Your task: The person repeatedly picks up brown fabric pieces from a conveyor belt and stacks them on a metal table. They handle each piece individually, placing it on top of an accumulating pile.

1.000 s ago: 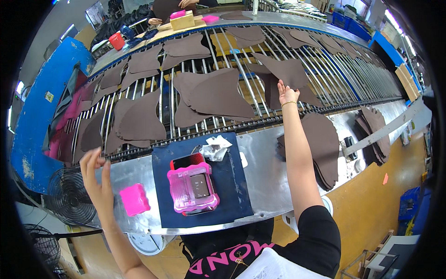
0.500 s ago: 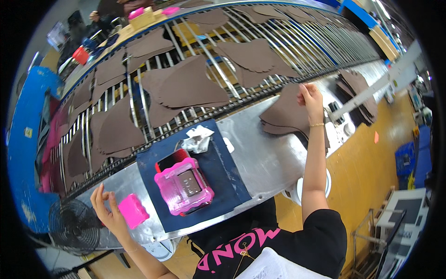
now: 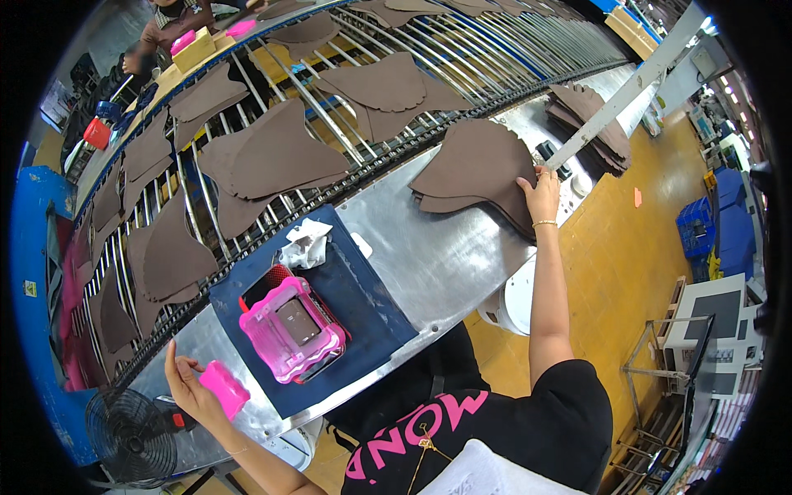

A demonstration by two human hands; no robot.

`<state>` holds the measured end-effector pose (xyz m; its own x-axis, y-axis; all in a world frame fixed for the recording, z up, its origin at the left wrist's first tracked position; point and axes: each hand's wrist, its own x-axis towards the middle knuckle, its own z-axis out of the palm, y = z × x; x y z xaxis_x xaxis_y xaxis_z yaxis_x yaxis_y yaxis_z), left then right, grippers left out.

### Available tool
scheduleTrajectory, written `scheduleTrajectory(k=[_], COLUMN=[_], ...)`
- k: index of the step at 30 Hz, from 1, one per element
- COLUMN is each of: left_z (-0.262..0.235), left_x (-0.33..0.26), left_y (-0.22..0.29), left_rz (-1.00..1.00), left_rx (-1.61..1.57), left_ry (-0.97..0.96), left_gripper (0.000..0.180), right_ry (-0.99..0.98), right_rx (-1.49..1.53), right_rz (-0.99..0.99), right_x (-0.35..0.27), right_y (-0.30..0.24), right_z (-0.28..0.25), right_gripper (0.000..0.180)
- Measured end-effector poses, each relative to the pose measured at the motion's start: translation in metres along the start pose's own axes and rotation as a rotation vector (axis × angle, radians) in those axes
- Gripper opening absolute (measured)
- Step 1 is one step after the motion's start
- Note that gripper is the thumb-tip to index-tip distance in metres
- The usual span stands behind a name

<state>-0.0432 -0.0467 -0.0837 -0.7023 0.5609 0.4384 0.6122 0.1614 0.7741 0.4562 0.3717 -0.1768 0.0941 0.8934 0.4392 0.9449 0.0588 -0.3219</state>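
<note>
On the right of the metal table lies a stack of brown cut sheet pieces with rounded, notched outlines. My right hand is at its right edge, thumb over the top piece and the other fingers closed in at the rim, partly hidden. At the lower left my left hand hovers with its index finger stretched up and nothing in it. Beside it is a bright pink block. Between the hands, a pink scalloped tray with a dark brown stamped block in it rests on a dark blue mat.
A conveyor of metal rods runs behind the table, carrying several brown pieces. A crumpled white cloth lies on the mat. Past the stack are a slanting grey bar and another brown pile. A black fan stands lower left.
My right hand has come down from above the stack onto its right edge. The left hand stays near the pink block, its index finger straighter. The whole view has shifted.
</note>
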Motion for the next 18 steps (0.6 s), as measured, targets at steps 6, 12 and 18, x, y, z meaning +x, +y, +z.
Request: scheduleTrajectory(k=[6,12,18], left_z=[-0.009,0.018,0.061], left_x=[-0.006,0.008,0.033], left_y=[0.000,0.035,0.090], left_rz=[0.003,-0.014,0.113], left_rx=[-0.035,-0.060,-0.250], left_ry=[0.007,-0.045,-0.060], left_gripper=[0.030,0.031,0.037], right_ry=[-0.349,-0.197,-0.334], right_rx=[0.155,0.418,1.241], right_rz=[-0.068,-0.267,-0.491], right_x=[-0.017,-0.018,-0.045], right_y=[-0.027,-0.097,-0.209], right_z=[-0.060,-0.119,-0.139], right_gripper=[0.043,0.035,0.033])
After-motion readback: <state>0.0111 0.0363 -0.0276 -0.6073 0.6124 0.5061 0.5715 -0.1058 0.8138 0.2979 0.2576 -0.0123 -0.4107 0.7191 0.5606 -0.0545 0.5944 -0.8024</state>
